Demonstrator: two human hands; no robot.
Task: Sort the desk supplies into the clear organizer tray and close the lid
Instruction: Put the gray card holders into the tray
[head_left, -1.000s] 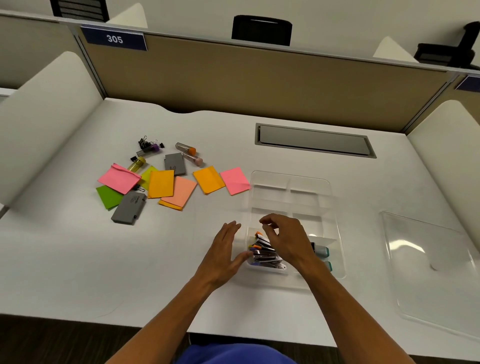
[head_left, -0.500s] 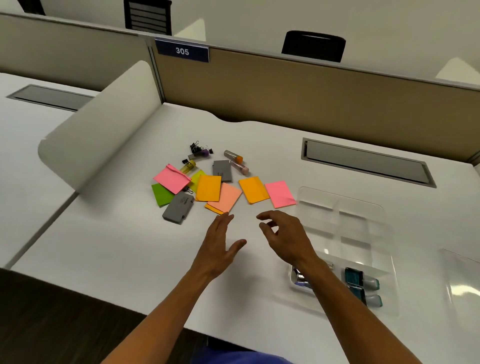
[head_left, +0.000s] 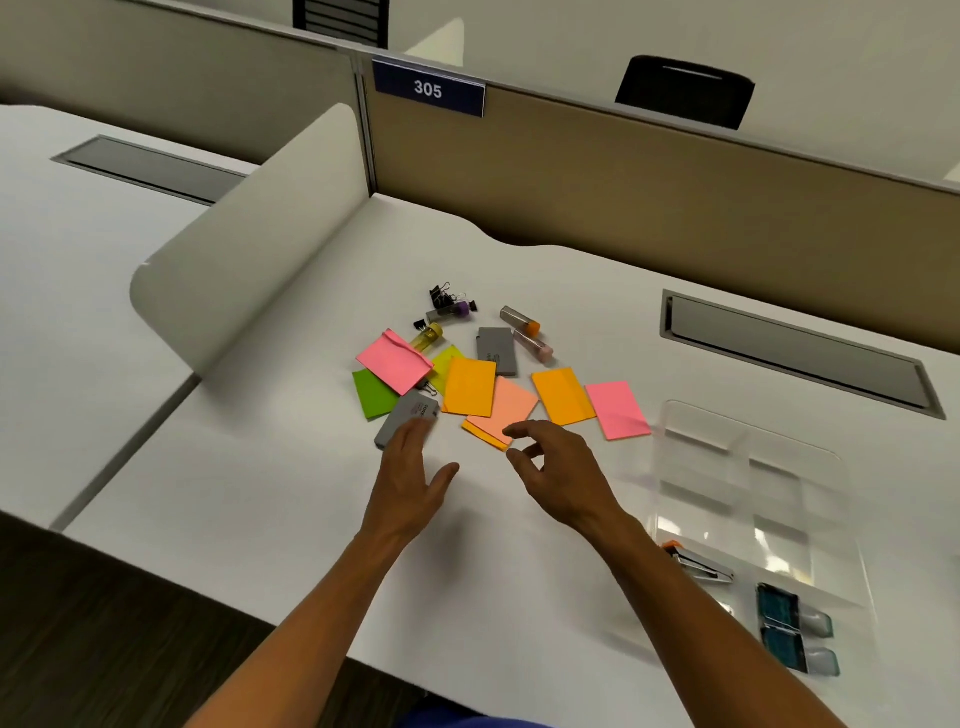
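Hands, left (head_left: 410, 478) flat-fingered over the grey case (head_left: 408, 418) and right (head_left: 561, 475) loosely open above the sticky notes (head_left: 498, 410), seem mid-sort; next likely a pinch, then carry to the tray (head_left: 841, 467).

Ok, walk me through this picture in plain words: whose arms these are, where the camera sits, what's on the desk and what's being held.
There is no machine here. A person wears a camera on the head, looking down at their own two bare arms. The left hand reaches with straight fingers onto a gray case. The right hand hovers, fingers loosely curled, by a peach sticky note. Neither hand holds anything. On the white desk lie colored sticky notes, a second gray case, small tubes and binder clips. On the right sits the clear organizer tray, its near compartments already holding a few items.
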